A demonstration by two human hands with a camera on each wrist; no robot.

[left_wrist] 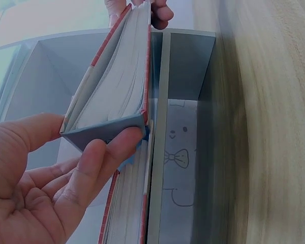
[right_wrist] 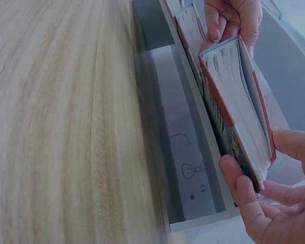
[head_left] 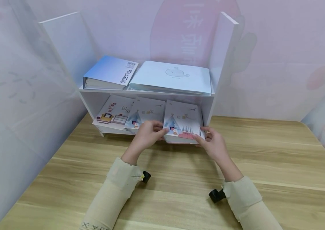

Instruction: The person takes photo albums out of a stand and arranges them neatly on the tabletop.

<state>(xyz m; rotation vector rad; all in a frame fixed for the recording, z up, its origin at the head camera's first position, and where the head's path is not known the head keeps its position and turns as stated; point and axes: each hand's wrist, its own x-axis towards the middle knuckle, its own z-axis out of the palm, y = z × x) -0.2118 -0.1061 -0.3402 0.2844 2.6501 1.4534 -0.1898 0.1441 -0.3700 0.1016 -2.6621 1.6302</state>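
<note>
A photo album [head_left: 183, 116] with a tent and red floor on its cover lies at the right of the white shelf's [head_left: 228, 41] lower level, its front end sticking out. My left hand [head_left: 148, 134] pinches its left front corner; in the left wrist view the thumb is on the cover and the fingers are against the grey spine [left_wrist: 104, 129]. With thumb and fingers, my right hand [head_left: 215, 145] grips the right front corner. In the right wrist view the page edges [right_wrist: 239, 76] show between both covers. A similar tent album [head_left: 151, 110] lies directly to its left.
Another album [head_left: 115, 110] with a yellow armchair lies at the lower left. On the upper level rest a blue POLAROID album [head_left: 109, 70] and a pale whale album [head_left: 169, 78]. The shelf's side panels rise on both sides. Wooden tabletop [head_left: 177, 195] extends in front.
</note>
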